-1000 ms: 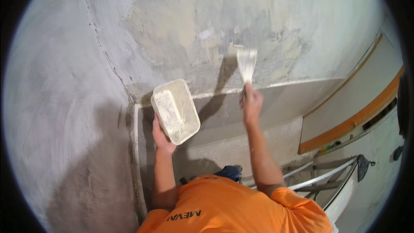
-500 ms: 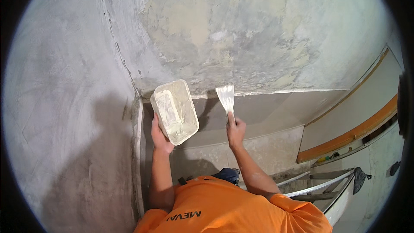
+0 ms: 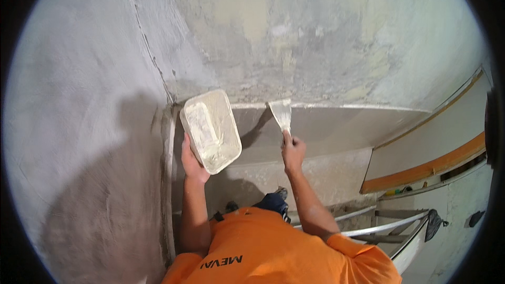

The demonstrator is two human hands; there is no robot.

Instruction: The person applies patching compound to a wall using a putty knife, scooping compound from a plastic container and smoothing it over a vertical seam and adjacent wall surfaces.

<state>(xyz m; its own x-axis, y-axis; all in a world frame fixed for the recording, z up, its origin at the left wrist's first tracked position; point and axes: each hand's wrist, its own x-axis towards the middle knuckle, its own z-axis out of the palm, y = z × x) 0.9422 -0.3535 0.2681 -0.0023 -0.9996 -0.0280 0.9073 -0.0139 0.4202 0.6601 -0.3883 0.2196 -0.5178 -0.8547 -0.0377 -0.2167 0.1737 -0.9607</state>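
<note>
My left hand grips a pale plastic tub by its lower left side. Cream putty coats the tub's inside and a little lies at its near end; the tub is tilted so its opening faces me. In my right hand is a putty knife, held by the handle with its wide, putty-smeared blade pointing away from me. The blade's end is by the lower edge of the patched wall; whether it touches cannot be told.
A grey plastered wall rises at the left, meeting the patched wall at a cracked corner. Below the wall's edge is a smooth grey panel. Metal ladder-like rails and a dark bag stand at lower right, beneath a wooden-edged opening.
The putty knife has shifted slightly right, its blade now looking less thickly coated. My left hand and the tub have moved slightly left and up in the picture. The view has shifted a little.
</note>
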